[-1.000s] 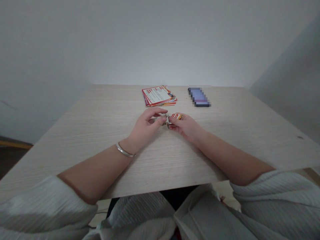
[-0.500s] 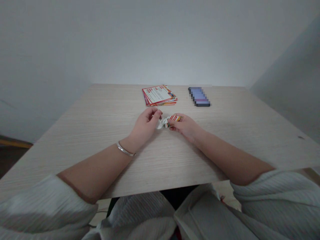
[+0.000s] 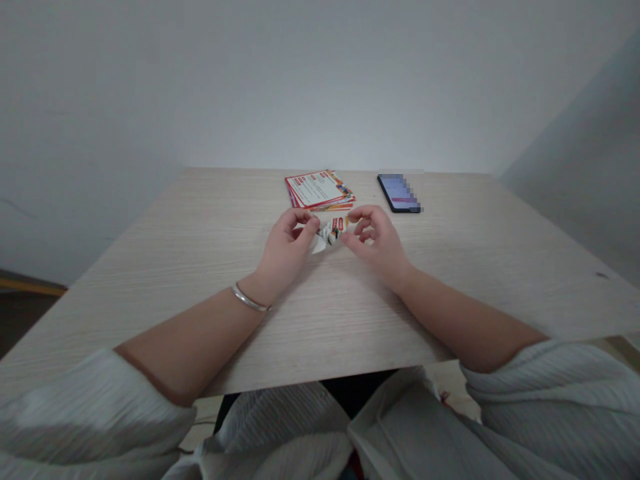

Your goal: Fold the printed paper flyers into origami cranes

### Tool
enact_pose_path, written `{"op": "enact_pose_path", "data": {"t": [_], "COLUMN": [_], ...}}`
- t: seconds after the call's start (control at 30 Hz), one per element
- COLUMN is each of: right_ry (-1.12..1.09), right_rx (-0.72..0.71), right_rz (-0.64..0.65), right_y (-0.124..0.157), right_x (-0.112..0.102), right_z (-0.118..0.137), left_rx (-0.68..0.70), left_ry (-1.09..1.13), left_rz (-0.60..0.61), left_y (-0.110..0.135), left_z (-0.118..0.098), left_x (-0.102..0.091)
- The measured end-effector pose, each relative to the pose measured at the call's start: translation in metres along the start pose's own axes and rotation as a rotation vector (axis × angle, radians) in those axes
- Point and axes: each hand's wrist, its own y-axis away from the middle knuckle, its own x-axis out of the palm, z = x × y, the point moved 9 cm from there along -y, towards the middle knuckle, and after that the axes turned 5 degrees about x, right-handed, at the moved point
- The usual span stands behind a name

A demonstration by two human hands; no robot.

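Observation:
A twisted, crumpled piece of printed paper [image 3: 336,228], white with red and yellow patches, is between my hands just above the middle of the table. My left hand [image 3: 289,243] is closed, its thumb and fingers pinching the paper's left end. Around the right end, my right hand [image 3: 377,243] has its thumb and curled fingers apart. The tips of its thumb and index finger lie at the paper's edge; whether they touch it I cannot tell. A silver bangle [image 3: 250,299] circles my left wrist.
Behind my hands lies a fanned stack of printed sheets [image 3: 317,189] with red borders. To its right is a dark phone [image 3: 400,193], its screen partly pixelated. The pale wood-grain table [image 3: 200,233] meets a plain wall at the back.
My right hand has loosened its grip on the paper and its fingers have spread apart. More of the paper's right end shows, and it has shifted slightly up. My left hand keeps its pinch.

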Motion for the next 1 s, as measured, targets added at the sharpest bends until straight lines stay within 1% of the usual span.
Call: {"op": "enact_pose_path", "data": {"t": [0.03,0.1,0.2,0.27,0.33,0.37,0.4,0.47,0.57,0.67,0.87,1.0], "right_ry": [0.059,0.128,0.129,0.109,0.106,0.111,0.111,0.070,-0.073,-0.161,-0.344,-0.425], "right_rx": [-0.065,-0.127,-0.157,-0.178,-0.191,-0.190,-0.180,-0.131,-0.021,0.063,0.196,0.266], "right_rz": [0.038,0.073,0.036,0.013,0.029,0.048,0.066,0.073,0.056,0.071,0.060,0.093], "right_y": [0.002,0.004,0.004,0.003,0.003,0.003,0.003,0.001,-0.003,-0.005,-0.006,-0.006], "right_x": [0.003,0.008,0.005,0.003,0.004,0.005,0.006,0.006,0.005,0.009,0.011,0.016], "right_z": [0.007,0.015,0.019,0.021,0.023,0.023,0.022,0.016,0.000,-0.013,-0.025,-0.030], "left_rx": [0.009,0.003,-0.005,0.059,0.150,0.174,0.178,0.135,0.047,0.000,-0.075,-0.165], "left_ry": [0.011,0.051,0.054,-0.004,-0.077,-0.107,-0.127,-0.131,-0.075,-0.004,0.110,0.203], "left_rz": [-0.004,0.005,0.059,0.092,0.106,0.106,0.102,0.080,0.079,0.074,0.059,0.033], "left_y": [0.000,0.001,0.004,0.006,0.008,0.008,0.009,0.008,0.007,0.006,0.006,0.007], "left_z": [-0.001,0.000,-0.002,-0.009,-0.019,-0.022,-0.023,-0.019,-0.011,-0.005,0.003,0.013], "left_x": [0.000,0.003,0.009,0.011,0.011,0.010,0.010,0.007,0.008,0.009,0.010,0.009]}}
